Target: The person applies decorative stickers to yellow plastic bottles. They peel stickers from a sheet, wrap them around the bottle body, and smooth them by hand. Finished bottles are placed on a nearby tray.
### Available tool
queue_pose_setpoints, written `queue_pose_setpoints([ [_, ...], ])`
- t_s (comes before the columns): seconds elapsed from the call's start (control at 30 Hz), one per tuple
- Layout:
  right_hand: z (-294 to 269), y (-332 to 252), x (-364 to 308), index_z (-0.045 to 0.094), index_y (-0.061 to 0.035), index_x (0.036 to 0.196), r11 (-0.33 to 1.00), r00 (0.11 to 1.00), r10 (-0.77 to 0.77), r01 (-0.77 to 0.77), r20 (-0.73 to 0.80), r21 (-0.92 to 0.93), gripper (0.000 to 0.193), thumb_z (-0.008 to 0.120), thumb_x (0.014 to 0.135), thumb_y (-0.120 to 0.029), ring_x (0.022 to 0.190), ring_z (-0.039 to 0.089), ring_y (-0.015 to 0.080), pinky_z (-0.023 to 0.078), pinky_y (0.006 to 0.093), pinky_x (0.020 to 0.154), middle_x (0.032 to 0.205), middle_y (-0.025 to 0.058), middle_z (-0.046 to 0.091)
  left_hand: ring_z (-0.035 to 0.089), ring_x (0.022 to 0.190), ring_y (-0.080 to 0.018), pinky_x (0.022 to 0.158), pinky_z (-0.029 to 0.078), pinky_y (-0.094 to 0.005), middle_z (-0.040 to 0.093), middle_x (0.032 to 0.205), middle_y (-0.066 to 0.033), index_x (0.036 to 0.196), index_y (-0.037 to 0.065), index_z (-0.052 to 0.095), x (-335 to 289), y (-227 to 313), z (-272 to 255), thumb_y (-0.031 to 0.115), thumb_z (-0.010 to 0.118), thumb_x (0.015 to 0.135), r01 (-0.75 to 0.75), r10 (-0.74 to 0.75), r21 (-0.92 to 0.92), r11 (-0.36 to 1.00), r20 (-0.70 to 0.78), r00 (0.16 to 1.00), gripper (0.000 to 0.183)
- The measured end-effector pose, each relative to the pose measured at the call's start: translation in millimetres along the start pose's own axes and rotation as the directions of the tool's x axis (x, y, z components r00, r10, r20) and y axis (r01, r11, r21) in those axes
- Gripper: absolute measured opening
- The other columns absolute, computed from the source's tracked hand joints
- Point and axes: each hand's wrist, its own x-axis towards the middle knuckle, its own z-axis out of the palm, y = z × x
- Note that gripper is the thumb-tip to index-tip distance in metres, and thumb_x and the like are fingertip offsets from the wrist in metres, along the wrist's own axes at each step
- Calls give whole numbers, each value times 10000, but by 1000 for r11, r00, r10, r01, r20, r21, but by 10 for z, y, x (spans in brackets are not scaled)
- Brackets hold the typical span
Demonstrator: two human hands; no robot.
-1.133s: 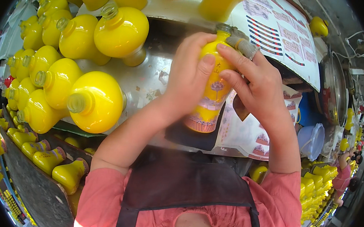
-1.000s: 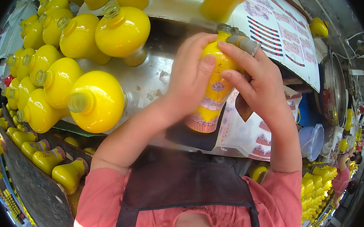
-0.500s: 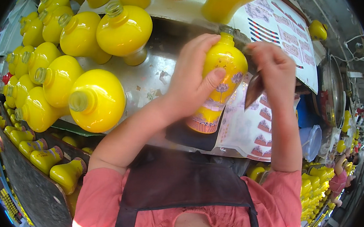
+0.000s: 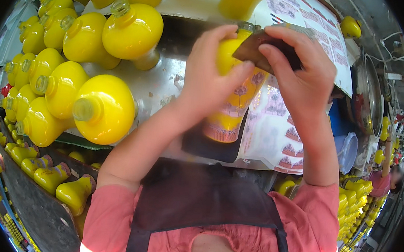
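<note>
My left hand (image 4: 207, 76) is wrapped round a glossy yellow vase (image 4: 227, 121), which leans with its neck away from me. Purple flower decals and a patterned band near the base decorate its side. Between the thumb and fingers of my right hand (image 4: 307, 70) is a thin, dark brown flat scraper (image 4: 261, 50). Its pointed corner lies over the vase's shoulder, hiding part of it; whether it touches the surface I cannot tell. Beneath the vase's base is a dark pad (image 4: 193, 142). Printed decal sheets (image 4: 270, 120) lie just to its right.
Several plain yellow vases (image 4: 105, 110) crowd the table's left side, and more stand along the far edge. A white board with decal sheets (image 4: 334, 65) lies at the far right, near a translucent bucket (image 4: 348, 153). Another person (image 4: 382, 182) is in the right background.
My right hand has swung the brown scraper up and left, from beside the vase to over its shoulder. My left hand still grips the vase.
</note>
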Motion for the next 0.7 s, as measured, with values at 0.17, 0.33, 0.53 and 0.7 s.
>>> queue_pose_setpoints([
  [0.17,-88,-29,-188,755,-77,1027,948,973,-198,159,-120,-276,271,836,787,19,798,725,216,573,278,716,936,89,760,659,1065,-290,962,508,-367,659,1135,-153,1146,2,694,112,38,8,240,737,889,103,-110,-155,983,-38,993,354],
  [0.33,-70,-423,-538,759,-107,1041,869,857,-493,475,148,142,311,823,739,-69,868,726,257,583,335,661,1031,86,726,654,1083,-249,977,495,-347,663,1141,-131,1179,7,694,114,43,-18,241,713,924,207,-216,-252,945,-10,976,347],
  [0.53,-80,-208,-478,704,-18,1168,973,973,229,-228,-43,20,274,758,899,-25,886,727,200,581,298,779,1043,118,753,625,1016,-158,916,505,-293,652,1121,-76,1183,5,669,111,55,-13,206,657,981,75,-75,23,997,-11,997,285],
  [0.7,-21,-265,-520,684,-30,1173,858,872,484,-456,-75,235,283,766,910,-94,880,659,87,534,237,760,1020,30,722,613,980,-105,870,514,-260,640,1108,-50,1167,-5,653,150,43,18,180,618,1015,94,-93,106,990,-17,996,243],
])
